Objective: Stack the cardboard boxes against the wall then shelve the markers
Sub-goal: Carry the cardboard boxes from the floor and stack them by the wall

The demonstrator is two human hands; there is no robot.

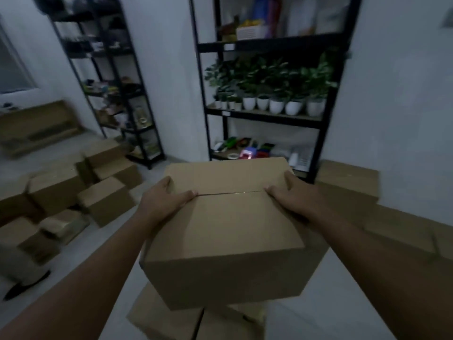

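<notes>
Our left hand [166, 200] and right hand [291, 195] clasp the plain brown closed cardboard box [228, 231] from both sides, held above another box on the floor. We judge stacking underway; next, carry it to the brown boxes by the white wall [348, 182].

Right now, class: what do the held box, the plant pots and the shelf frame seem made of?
Held box: matte brown cardboard, with folded flaps and a centre seam. Plant pots: smooth glossy white, ceramic or plastic, unclear. Shelf frame: black painted metal, probably, judging by its thin straight posts.
</notes>
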